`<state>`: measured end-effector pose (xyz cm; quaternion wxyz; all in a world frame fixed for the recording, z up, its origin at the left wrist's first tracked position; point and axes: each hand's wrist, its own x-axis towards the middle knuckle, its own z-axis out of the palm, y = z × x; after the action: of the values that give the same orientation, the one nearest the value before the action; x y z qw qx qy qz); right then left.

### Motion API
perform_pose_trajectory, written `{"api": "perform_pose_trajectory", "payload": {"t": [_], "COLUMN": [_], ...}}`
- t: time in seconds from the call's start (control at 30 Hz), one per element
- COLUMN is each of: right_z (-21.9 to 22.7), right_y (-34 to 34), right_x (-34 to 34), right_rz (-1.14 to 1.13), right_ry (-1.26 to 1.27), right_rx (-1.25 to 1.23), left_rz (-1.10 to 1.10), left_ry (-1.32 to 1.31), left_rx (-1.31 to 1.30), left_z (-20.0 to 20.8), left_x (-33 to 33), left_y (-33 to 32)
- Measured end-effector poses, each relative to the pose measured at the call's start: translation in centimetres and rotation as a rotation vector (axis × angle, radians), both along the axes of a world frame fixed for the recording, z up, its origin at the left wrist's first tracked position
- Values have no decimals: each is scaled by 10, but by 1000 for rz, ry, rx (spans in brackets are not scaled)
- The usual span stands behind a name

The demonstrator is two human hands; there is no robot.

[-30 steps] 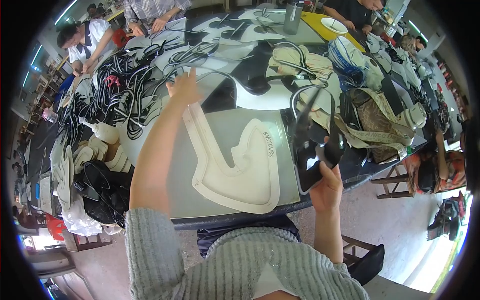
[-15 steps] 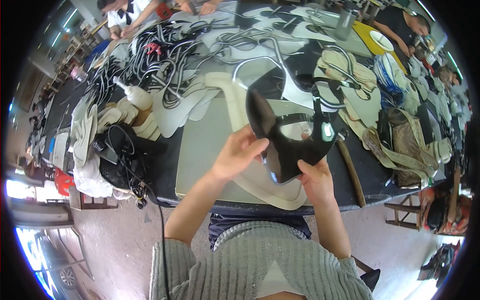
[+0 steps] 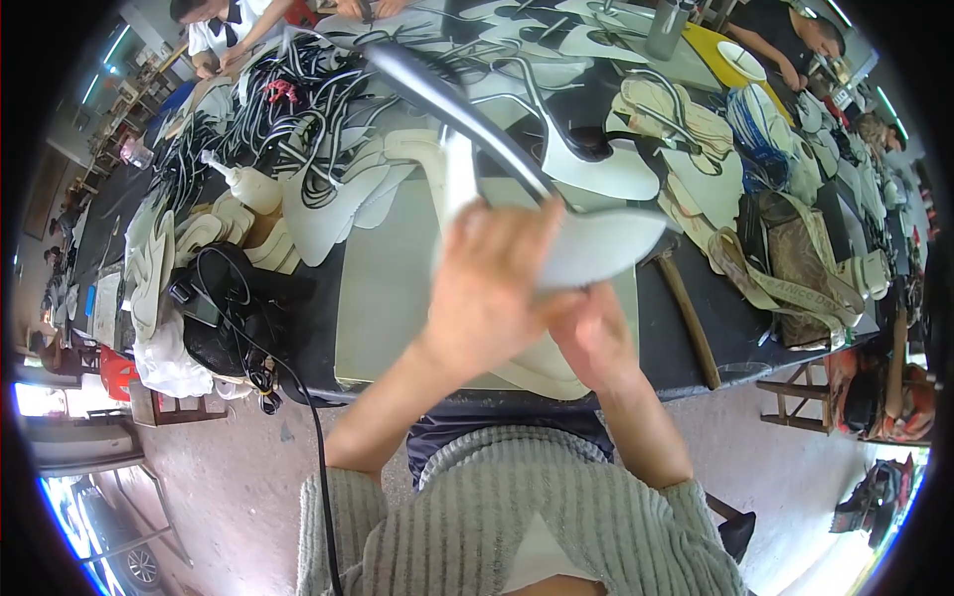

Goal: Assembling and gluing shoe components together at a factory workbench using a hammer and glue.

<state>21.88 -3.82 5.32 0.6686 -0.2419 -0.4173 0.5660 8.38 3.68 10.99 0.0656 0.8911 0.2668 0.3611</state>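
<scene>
Step in hand: both hands work a pale grey, flat cut piece of sheet material with a long curved strap, held up above the grey-green mat at the near edge of the dark tabletop.
Left hand: the left hand covers the broad end of the piece from above, its fingers curled down and clamped on it.
Right hand: the right hand sits just below and beside the left, touching the underside of the piece; its fingers look closed on the lower edge, though the left hand hides part of the grip.
Doing it well: I judge that the piece wants support at its wide end with both hands close together, as here, so the long strap does not flop or crease; the grip should stay on the edges.
Piece, shape and feel: thin, smooth and matte; a rounded wide lobe narrowing into a strip that arcs up and left, blurred by motion.
Under it: a cream, thicker-looking cut sheet lies on the mat, partly hidden by the hands.
Around: a heap of black and white straps, stacked cream cut-outs, a black bundle with a cable, and a wooden-handled tool to the right.
</scene>
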Motion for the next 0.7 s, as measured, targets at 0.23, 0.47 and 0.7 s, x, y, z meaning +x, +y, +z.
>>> {"api": "perform_pose_trajectory", "payload": {"t": [0.23,0.47,0.7], "right_z": [-19,-23,-32], "right_y": [-3,6,32], "right_x": [42,48,77], "right_rz": [-17,174,53], "right_ry": [370,239,-467], "right_rx": [-556,-538,-604], "left_rz": [-83,-105,71], "left_ry": [-201,-1049,-817], "left_rx": [-333,-1796,-1413], "left_z": [-62,-90,-107], "left_x": [-36,-43,-37], "left_y": [-14,-20,-4]}}
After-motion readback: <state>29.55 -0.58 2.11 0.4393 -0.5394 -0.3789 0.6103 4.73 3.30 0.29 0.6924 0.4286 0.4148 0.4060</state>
